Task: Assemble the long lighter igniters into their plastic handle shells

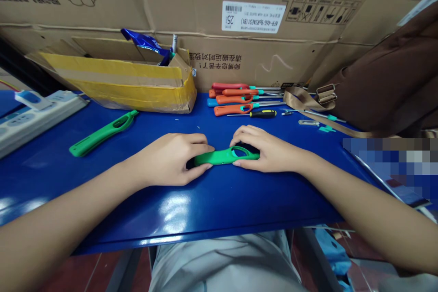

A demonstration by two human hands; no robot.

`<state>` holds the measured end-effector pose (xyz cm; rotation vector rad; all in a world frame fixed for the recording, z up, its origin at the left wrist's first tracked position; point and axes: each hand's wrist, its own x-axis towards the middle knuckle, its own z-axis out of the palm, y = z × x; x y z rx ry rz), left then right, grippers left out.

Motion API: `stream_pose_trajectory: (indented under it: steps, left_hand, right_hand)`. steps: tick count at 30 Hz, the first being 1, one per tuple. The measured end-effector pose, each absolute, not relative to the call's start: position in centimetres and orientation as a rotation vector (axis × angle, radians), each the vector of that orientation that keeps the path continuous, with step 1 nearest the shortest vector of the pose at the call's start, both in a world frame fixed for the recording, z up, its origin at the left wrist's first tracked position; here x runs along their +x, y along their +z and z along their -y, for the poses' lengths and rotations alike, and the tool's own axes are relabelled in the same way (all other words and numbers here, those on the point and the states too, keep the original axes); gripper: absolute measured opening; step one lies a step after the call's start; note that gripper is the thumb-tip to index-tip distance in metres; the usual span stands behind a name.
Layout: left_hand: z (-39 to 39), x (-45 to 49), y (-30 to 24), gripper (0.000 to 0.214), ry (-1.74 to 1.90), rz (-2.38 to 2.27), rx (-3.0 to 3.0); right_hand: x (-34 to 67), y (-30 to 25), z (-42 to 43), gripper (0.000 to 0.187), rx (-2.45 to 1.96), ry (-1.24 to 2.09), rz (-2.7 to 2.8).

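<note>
A green lighter casing lies level just over the blue table in front of me, gripped at both ends. My left hand pinches its rounded left end between thumb and fingers. Around the right end, by the oval trigger opening, my right hand is closed. Part of each end is hidden by the fingers. A second green casing rests on the table to the left, apart from my hands. Beyond my right hand are several assembled lighters in orange, red and blue, with metal stems, and a black-and-yellow screwdriver.
A yellow-taped cardboard box with a blue packet stands at the back left. At the left edge lies a white power strip. Small teal and metal parts and a tan strap lie back right, near brown fabric. Large cartons form the back.
</note>
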<state>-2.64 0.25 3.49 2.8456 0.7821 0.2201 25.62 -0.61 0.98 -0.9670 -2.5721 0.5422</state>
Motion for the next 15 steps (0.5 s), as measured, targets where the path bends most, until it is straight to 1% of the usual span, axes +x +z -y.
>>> stream_pose_trajectory:
  steps: [7, 15]
  left_hand:
    - [-0.27, -2.62, 3.57, 0.028, 0.21, -0.787, 2.792]
    - [-0.31, -2.58, 3.44, 0.028, 0.185, -0.804, 2.814]
  right_hand:
    - [25.33, 0.85, 0.62, 0.024, -0.892, 0.59, 2.513]
    - [25.37, 0.71, 0.52, 0.026, -0.934, 0.541, 2.552]
